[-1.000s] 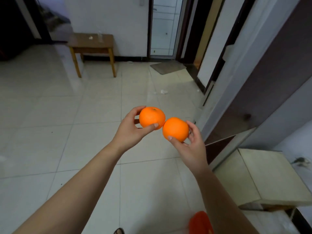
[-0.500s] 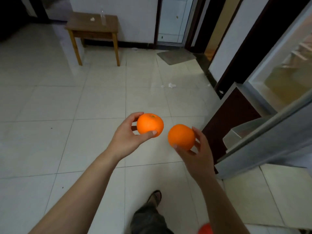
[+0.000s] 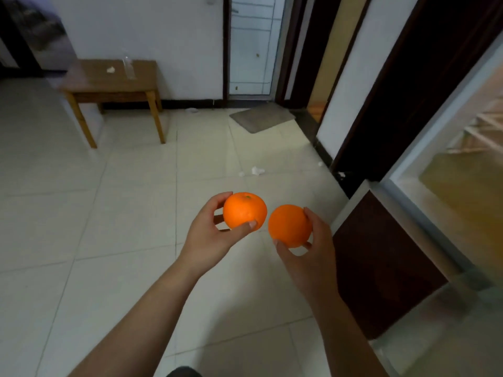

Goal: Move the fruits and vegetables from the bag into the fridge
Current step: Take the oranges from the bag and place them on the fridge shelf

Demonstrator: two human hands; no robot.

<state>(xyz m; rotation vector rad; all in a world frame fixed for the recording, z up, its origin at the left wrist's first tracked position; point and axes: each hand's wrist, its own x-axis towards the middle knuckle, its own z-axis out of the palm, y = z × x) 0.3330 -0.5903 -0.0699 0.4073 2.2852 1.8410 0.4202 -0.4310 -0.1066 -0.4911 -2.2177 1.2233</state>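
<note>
- Oranges are the fruit in play, one per hand, held out over the tiled floor (image 3: 114, 213). They sit just beside each other with a thin gap between them.
- The left hand (image 3: 209, 235) grasps the left orange (image 3: 244, 210) with the thumb across its near side and the fingers curled behind. The fruit sits at about 1 o'clock from the palm, stem dimple up.
- The right hand (image 3: 313, 251) clasps the right orange (image 3: 289, 225) with the thumb beneath and the fingers round its far right side. The fruit sits at about 11 o'clock from that palm.
- What looks like the open fridge (image 3: 424, 229), its inside lit yellowish, lies at roughly 2 o'clock from both hands and well apart from them. A dark red panel (image 3: 381, 254) stands below its sill.
- The right hand is the nearer of the two to that opening, and the left would have to reach across and past it.
- Judged from this, the coming move is a carry toward 2 o'clock, and the right orange is better placed to go in first. Both fruits are round, so no long axis needs lining up.
- The bag is out of view.
</note>
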